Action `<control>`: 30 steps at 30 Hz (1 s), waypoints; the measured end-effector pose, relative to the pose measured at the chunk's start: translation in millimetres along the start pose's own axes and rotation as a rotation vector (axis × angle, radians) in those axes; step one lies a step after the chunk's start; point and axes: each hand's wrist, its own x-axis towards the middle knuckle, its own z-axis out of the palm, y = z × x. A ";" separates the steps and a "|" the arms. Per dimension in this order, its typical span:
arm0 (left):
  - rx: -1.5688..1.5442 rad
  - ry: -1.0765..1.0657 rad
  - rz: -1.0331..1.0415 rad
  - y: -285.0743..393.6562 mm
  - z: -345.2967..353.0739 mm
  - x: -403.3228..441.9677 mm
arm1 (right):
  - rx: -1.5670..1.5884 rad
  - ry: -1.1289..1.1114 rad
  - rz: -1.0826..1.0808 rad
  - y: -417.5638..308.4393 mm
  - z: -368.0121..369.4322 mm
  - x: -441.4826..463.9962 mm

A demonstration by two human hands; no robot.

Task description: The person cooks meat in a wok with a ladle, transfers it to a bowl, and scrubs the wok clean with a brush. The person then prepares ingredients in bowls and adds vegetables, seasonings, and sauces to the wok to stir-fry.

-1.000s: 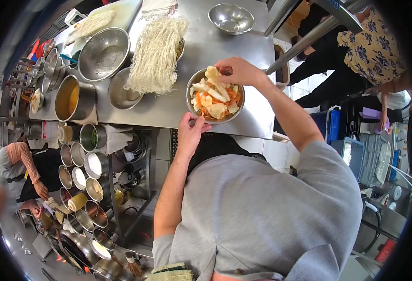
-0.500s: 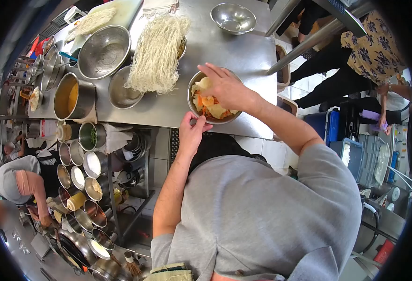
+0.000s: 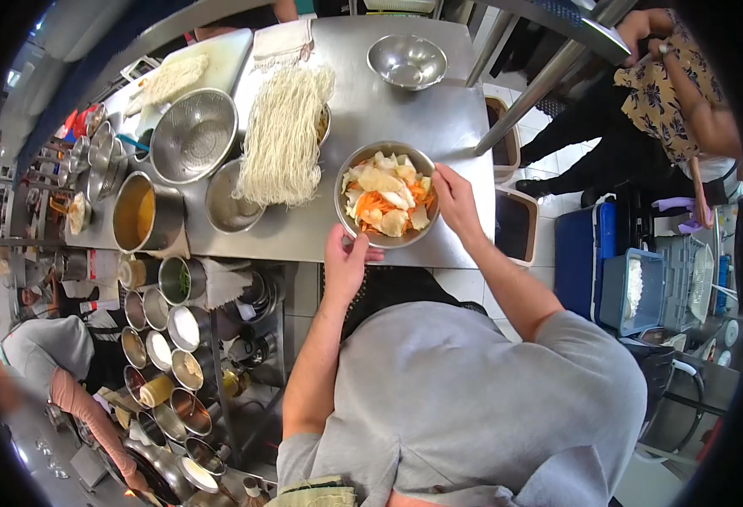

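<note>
Fingers: left hand grasping the food bowl rim at 7 o'clock, right hand gripping it at 3. Undersides hidden, can't tell how far the right fingers wrap. Bowl is at the tabletop near edge. Looks like steel: stiff, probably fairly light, slick if damp. Best hold: opposite sides of the rim. Contents look soft and heaped, orange shreds with pale pieces on top; a tilt would likely spill them. Near at 10: noodle sheet, strands hanging loose, blocks sliding that way. Shallow bowl and pot at 9, colander beyond the noodles. Second bowl at 12, well apart. Metal post at 2.
</note>
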 end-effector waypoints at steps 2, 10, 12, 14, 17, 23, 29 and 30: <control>-0.018 -0.012 0.075 14.1 10.5 -6.2 | 0.104 0.187 -0.054 -19.3 -2.7 -2.9; -0.202 0.035 -0.191 -5.8 16.0 8.8 | -0.042 -0.043 0.119 9.9 -11.3 9.4; -0.129 0.036 -0.052 -4.9 22.0 3.7 | 0.023 0.023 0.127 4.7 -11.3 2.7; -0.094 0.033 0.025 -2.2 26.2 0.6 | 0.115 0.076 0.114 -2.6 -13.7 -1.5; -0.116 0.020 -0.060 -2.1 22.5 1.7 | 0.080 0.047 0.106 -3.1 -16.0 3.4; -0.154 0.037 -0.085 -13.4 22.6 -2.4 | 0.028 0.035 0.039 2.4 -15.6 -4.1; -0.259 0.059 -0.121 -22.1 0.9 -16.9 | 0.091 -0.001 0.014 -4.8 -1.0 -7.6; -0.285 0.075 -0.112 -24.0 -4.8 -25.9 | 0.100 -0.016 -0.018 -9.1 4.6 -11.3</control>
